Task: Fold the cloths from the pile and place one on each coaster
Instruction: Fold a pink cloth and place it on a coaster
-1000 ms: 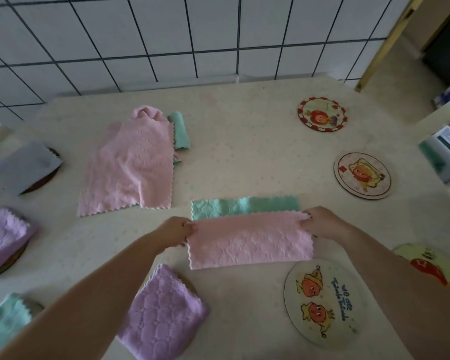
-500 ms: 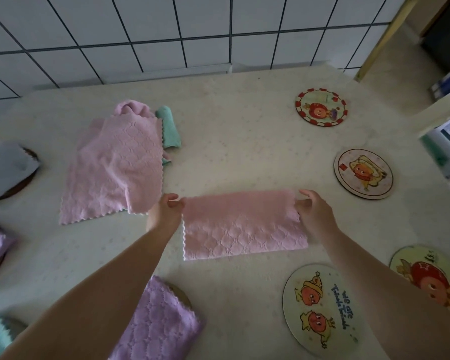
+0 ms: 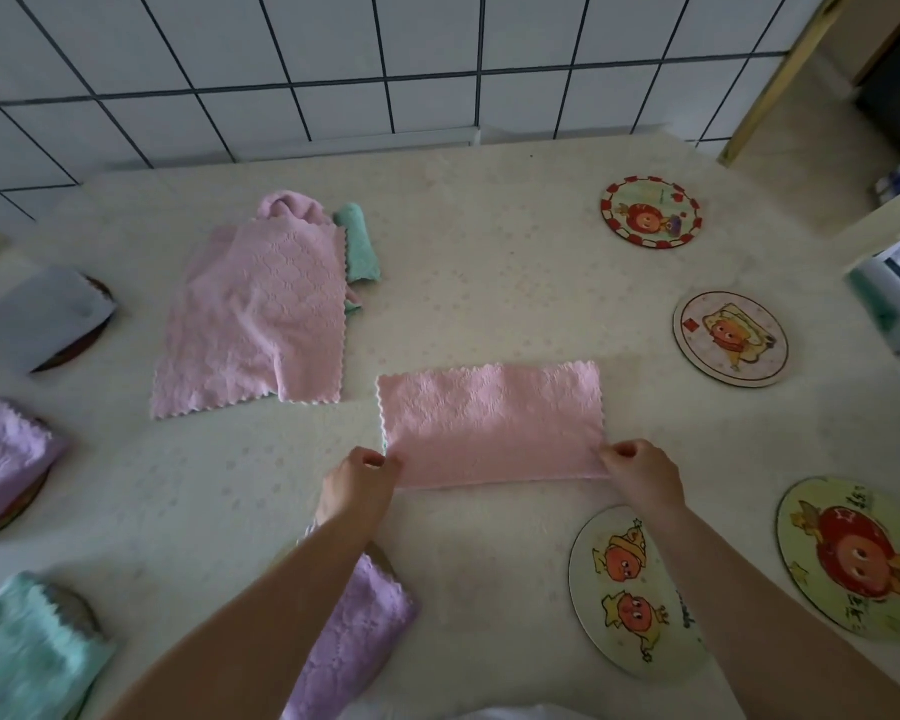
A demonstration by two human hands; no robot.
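Head view — left hand (image 3: 360, 472) and right hand (image 3: 636, 467) pinch near corners of pink cloth (image 3: 492, 420); next fold — match scalloped edges beyond fingers.

No text can be read clearly. The nearest cartoon coaster (image 3: 636, 595) and the right-hand coaster (image 3: 859, 558) carry lettering too blurred to make out.

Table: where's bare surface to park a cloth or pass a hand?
Free: the table between the cloth pile and the red-rimmed coaster; also between the purple cloth at left and the left hand. Crowded: left edge with covered coasters, right side with four bare coasters.
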